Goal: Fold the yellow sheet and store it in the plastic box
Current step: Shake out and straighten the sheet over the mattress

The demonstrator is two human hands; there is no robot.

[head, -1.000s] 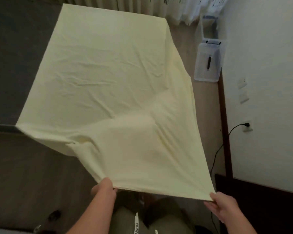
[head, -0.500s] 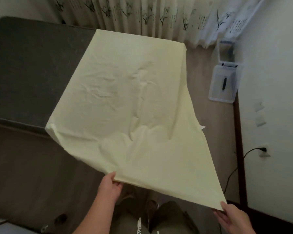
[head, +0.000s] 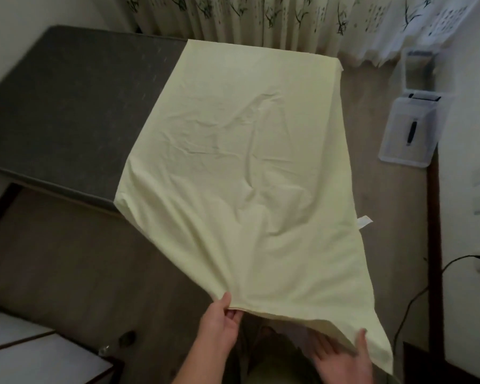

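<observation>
Grey mattress (head: 67, 106) under yellow sheet (head: 247, 162), near edge pinched in left grip (head: 219, 320), right grip (head: 341, 358) flat-fingered beneath corner

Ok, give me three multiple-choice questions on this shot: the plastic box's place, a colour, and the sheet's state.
1. Where is the plastic box? A on a shelf; B on the floor by the right wall; C on a chair.
2. What colour is the mattress? A red; B white; C dark grey.
3. Near edge of the yellow sheet: A lifted, pinched by the left hand; B tucked under; C inside the box.
Answers: B, it sits on the floor at the wall; C, grey shows beside the sheet; A, thumb and fingers clamp the raised edge.
</observation>
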